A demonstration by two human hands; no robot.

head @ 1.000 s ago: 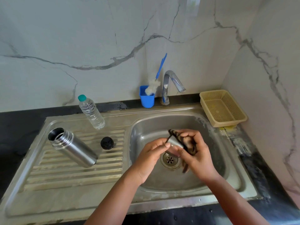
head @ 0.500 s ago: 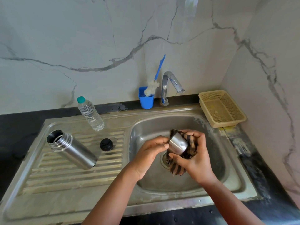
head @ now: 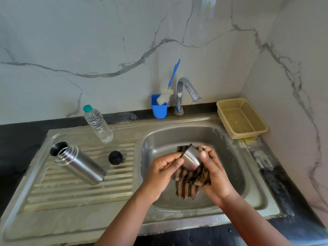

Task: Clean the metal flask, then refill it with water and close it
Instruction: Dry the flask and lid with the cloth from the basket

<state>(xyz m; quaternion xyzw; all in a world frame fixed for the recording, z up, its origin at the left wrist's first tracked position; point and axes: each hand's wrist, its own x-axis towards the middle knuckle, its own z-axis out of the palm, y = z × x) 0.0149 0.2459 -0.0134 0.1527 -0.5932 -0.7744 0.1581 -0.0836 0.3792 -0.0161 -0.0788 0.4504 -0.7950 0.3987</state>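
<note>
Beige basket (head: pixel 242 118), blue brush holder (head: pixel 159 110)

The single head-worn camera looked forward and steeply down from above the sink (head: pixel 177 137), close over its basin, facing the marble wall (head: pixel 88 41) behind it.

Soft, even daylight fills the corner, shadows faint. A pale glare streaks the wall (head: pixel 209 8) up top. Wide-angle bending curves the sink (head: pixel 53 219) edges; the hands look slightly blurred.
</note>
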